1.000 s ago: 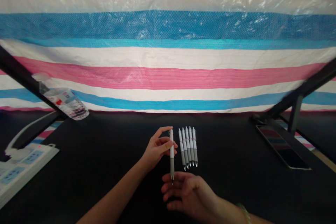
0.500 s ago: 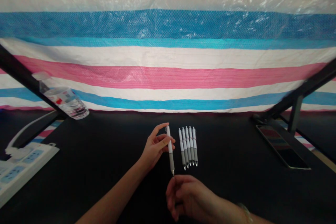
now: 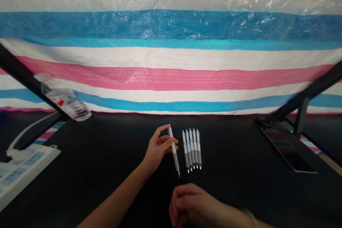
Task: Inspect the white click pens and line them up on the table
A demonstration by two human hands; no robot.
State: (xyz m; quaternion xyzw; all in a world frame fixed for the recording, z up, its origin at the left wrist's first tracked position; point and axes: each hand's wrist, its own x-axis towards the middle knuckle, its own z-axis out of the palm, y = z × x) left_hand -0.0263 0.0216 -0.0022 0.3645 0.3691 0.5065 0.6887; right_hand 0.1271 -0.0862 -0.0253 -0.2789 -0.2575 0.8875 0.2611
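Note:
My left hand (image 3: 157,150) holds a white pen (image 3: 175,156) with a grey grip between thumb and fingers. A fingertip rests at its upper end, and the metal tip points down toward me. Just right of it, several matching pens (image 3: 191,149) lie side by side in a row, tips toward me. Below them is my right hand (image 3: 190,201), apart from the held pen, its fingers curled in. Whatever those fingers may hold is hidden.
A black table (image 3: 120,135) carries a white power strip (image 3: 29,167) at left and a phone (image 3: 288,149) at right. A clear water bottle (image 3: 71,103) leans by the left black bar. Striped plastic sheeting (image 3: 171,78) hangs behind.
My right hand has drawn slightly down, away from the pen's tip. The held pen has tilted, its tip swinging a little right and up. My left hand keeps its grip.

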